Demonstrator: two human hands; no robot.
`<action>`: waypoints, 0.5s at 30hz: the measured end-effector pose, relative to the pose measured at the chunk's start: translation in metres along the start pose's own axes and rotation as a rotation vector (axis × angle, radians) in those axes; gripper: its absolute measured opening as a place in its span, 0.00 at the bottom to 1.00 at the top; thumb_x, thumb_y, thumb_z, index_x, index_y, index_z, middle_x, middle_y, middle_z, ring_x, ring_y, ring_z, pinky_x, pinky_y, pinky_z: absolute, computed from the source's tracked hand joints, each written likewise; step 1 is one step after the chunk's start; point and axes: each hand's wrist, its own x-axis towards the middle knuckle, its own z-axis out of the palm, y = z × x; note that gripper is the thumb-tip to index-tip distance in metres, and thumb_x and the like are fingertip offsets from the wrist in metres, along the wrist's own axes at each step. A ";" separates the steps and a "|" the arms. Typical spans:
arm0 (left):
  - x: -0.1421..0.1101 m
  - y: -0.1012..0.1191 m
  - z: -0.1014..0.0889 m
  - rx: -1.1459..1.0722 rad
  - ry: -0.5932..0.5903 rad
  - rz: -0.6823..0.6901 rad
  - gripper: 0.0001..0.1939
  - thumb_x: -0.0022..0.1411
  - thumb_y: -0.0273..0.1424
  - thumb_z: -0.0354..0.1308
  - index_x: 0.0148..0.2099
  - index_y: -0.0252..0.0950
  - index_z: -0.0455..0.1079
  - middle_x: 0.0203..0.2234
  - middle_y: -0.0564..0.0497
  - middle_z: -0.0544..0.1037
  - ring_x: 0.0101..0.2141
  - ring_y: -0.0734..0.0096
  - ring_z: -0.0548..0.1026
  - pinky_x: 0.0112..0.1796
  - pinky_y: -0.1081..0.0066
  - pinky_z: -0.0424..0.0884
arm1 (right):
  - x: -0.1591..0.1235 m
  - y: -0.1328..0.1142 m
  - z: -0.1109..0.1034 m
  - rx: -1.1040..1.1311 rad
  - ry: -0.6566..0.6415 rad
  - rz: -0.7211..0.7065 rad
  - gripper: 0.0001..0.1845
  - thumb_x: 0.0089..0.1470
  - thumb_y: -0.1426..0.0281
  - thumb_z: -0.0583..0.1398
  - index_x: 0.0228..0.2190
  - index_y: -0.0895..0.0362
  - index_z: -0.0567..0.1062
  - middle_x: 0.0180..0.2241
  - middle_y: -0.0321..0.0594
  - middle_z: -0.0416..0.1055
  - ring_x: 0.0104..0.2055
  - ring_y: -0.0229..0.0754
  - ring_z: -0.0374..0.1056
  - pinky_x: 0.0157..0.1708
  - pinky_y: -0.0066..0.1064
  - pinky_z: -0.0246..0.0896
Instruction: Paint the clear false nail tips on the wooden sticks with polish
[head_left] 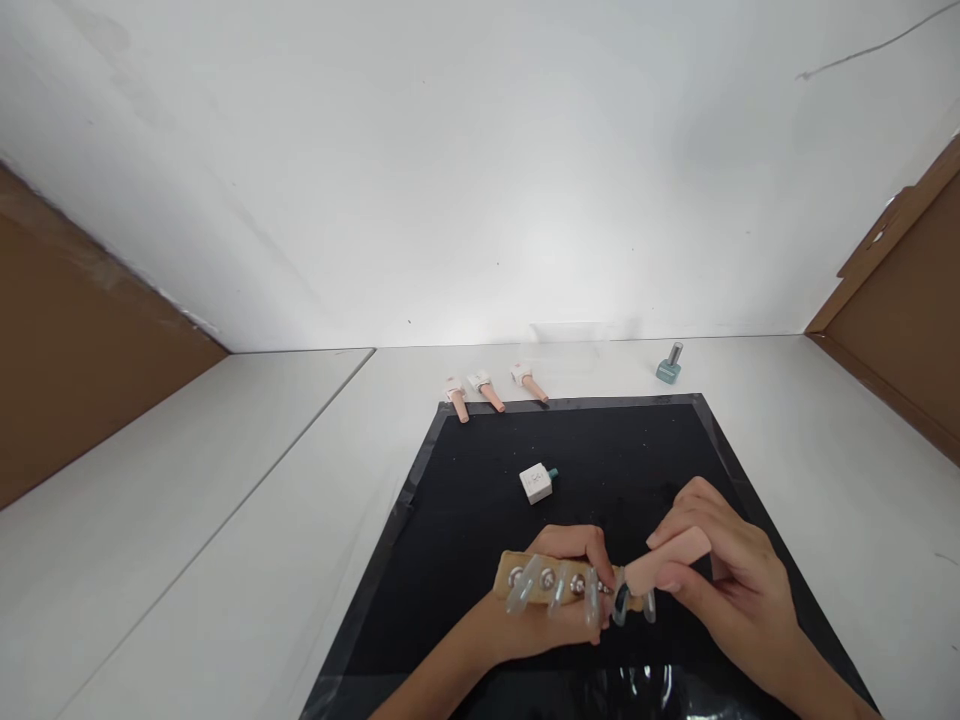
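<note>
1. Taking 12 as the far side and the tan, flat, wood-like strip (564,569) as clock centre, I see it gripped from below by the left hand (547,627), over the near part of the black, tape-edged mat (465,510).
2. At 3 o'clock, the right hand (742,572) has its fingers pinched around a peach cylindrical cap (667,562), its end just over the strip; I cannot make out the brush.
3. Progress, as I judge it: one slender nail tip with dark colour (621,604) is at least partly coated; the other four, translucent nail tips (523,585), look uncoated and seem left to do.
4. My count on the strip: five tips and four visible round silver studs (547,579); fingers may hide another.
5. At 11 o'clock on the mat I count one white square bottle with a green neck (536,484), apparently uncapped.
6. Farther out at 11: three white bottles with peach caps (487,391), by the mat's far edge.
7. At 1 o'clock, one teal glass bottle with a silver cap (669,364) stands on the white surface (787,410).
</note>
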 end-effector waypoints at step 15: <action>0.003 -0.001 0.000 0.204 0.017 0.071 0.08 0.49 0.28 0.62 0.24 0.35 0.64 0.19 0.56 0.65 0.20 0.78 0.63 0.25 0.76 0.61 | 0.005 -0.001 -0.003 -0.019 -0.064 -0.108 0.19 0.61 0.58 0.55 0.24 0.55 0.70 0.16 0.35 0.68 0.19 0.37 0.60 0.18 0.30 0.56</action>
